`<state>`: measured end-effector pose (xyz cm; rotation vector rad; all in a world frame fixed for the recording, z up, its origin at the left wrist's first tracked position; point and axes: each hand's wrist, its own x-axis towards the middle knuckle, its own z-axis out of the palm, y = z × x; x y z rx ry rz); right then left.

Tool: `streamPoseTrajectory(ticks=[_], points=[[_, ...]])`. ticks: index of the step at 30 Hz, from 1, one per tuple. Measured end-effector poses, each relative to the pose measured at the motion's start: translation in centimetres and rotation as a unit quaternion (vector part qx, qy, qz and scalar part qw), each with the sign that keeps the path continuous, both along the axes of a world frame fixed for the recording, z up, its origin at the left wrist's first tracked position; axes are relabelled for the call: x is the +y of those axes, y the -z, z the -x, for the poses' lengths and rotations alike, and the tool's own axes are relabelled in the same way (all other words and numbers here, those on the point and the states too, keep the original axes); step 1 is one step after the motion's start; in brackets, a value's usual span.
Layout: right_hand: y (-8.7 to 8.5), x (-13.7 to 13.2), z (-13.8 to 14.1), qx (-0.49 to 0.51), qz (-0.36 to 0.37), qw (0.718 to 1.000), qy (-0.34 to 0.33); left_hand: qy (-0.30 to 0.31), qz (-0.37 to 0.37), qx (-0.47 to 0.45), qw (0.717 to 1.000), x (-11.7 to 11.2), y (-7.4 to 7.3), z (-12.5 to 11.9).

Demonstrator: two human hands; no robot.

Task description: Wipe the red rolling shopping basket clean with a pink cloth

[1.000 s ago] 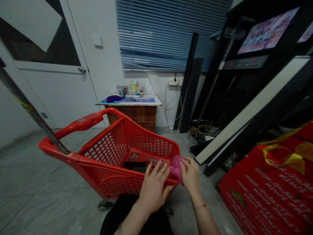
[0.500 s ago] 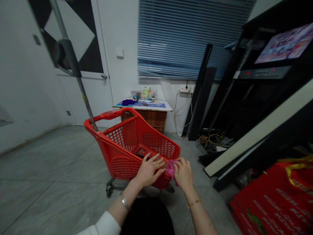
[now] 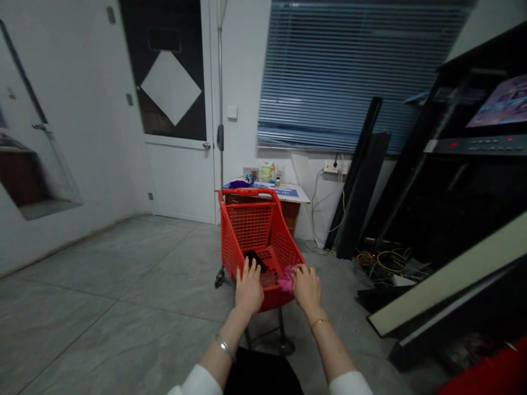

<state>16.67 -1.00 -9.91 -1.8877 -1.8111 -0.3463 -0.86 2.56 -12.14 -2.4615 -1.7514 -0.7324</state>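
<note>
A red plastic shopping cart [image 3: 228, 236] stands in front of me, its low front end towards me and its handle at the far side. My left hand [image 3: 249, 285] lies on the near left part of its rim with the fingers spread. At the near right corner, my right hand [image 3: 307, 285] is closed around a crumpled pink cloth [image 3: 286, 281] against the rim. A dark flat item [image 3: 256, 261] lies inside the basket, partly behind my left fingers. A tall metal pole [image 3: 220, 82] rises from the cart's handle end.
Behind the cart is a small table [image 3: 302, 196] with a purple cloth [image 3: 239, 184] and bottles. Dark panels [image 3: 362, 192] lean under the blinds, near loose cables [image 3: 387, 262]. A long board [image 3: 453, 271] slants at right. A white door [image 3: 181, 181] is at the back left.
The cart has swung round so its front faces me more squarely, and its pole now stands upright. My left hand has moved slightly left along the rim. My view has shifted left.
</note>
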Motion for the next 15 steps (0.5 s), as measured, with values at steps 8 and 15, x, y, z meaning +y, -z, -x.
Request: streamPoseTrajectory(ticks=[8, 15], points=[[2.2, 1.2, 3.0, -0.017, -0.042, 0.999, -0.020, 0.008, -0.014, -0.089, 0.996, 2.6, 1.6, 1.8], [4.0, 3.5, 3.9, 0.047, -0.110, 0.993, 0.007, 0.012, -0.032, -0.100, 0.994, 3.6, 2.2, 1.7]])
